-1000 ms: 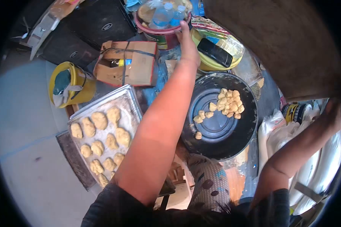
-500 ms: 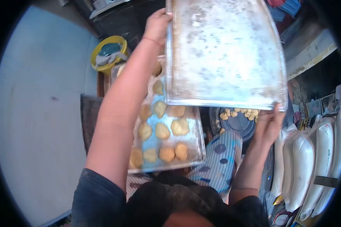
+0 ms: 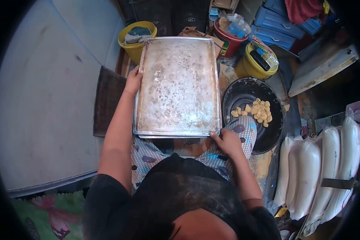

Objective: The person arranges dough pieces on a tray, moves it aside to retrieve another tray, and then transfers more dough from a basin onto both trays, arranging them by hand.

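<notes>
A worn metal baking tray lies in front of me, over my lap. A second metal rim shows just beneath its near edge, and whatever lies between the two is hidden. My left hand is closed on the tray's left edge, with the fingers partly hidden. At the near right corner, my right hand holds the tray with its thumb by the rim. To the right, a black basin contains a heap of pale dough pieces, close to my right knee.
Yellow buckets and a red bucket stand beyond the tray. Filled plastic bags line the right side. A dark board leans near the pale wall on the left.
The raised tray has come down and left, over the other tray with the round dough pieces, which are now covered. Both hands keep hold of it. The basin is more fully visible.
</notes>
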